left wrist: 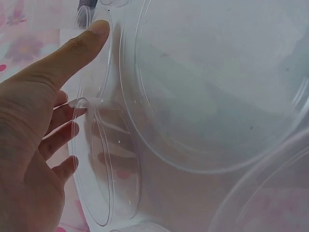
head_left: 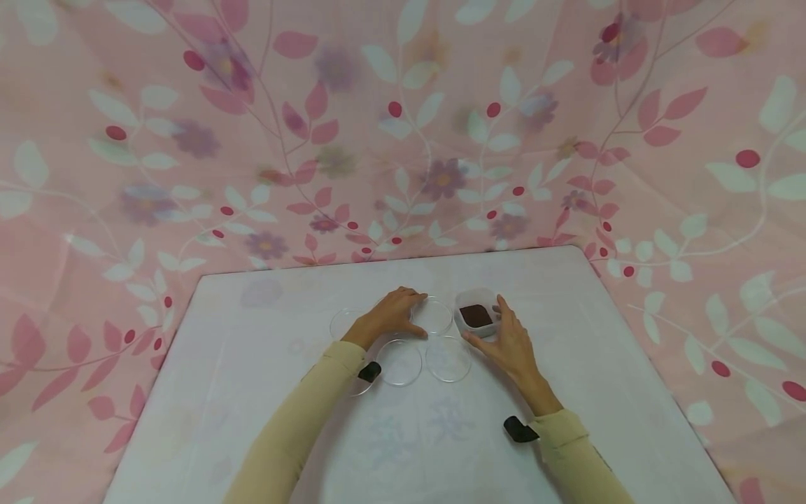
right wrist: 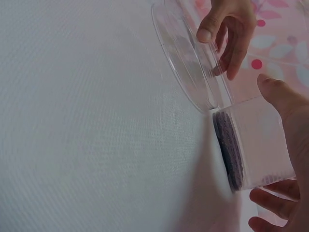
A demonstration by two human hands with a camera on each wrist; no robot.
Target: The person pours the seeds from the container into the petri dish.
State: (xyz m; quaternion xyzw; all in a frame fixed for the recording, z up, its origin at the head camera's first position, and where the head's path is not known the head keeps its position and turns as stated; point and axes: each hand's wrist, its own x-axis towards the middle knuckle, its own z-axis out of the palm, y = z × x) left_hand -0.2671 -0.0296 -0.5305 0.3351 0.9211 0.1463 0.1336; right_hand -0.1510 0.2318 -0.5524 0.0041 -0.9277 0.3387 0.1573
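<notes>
Both of my hands are spread over a white counter [head_left: 208, 399], amid clear round dishes. My left hand [head_left: 392, 313] is open in a loose C, thumb apart from the fingers, around the left side of a clear dish at the back [head_left: 434, 316]; I cannot tell whether it touches the rim. My right hand [head_left: 515, 344] grips a square, see-through container [head_left: 476, 295], thumb on one side and fingers on the other. This container stands upright just right of that dish, and a dark brown layer [head_left: 475, 316] covers its bottom; I cannot tell whether its base touches the counter.

Nearer to me lie a front middle dish [head_left: 399, 363] and a front right dish [head_left: 449, 359], side by side. A back left dish [head_left: 342, 324] is partly hidden by my left hand, and a front left dish [head_left: 361, 387] by my forearm. All of them lie flat.

I wear pale yellow sleeves [head_left: 313, 402], with a small black device [head_left: 520, 429] near each cuff. Pink cloth [head_left: 378, 161] printed with leaves, flowers and red berries hangs behind the counter and along its sides.
</notes>
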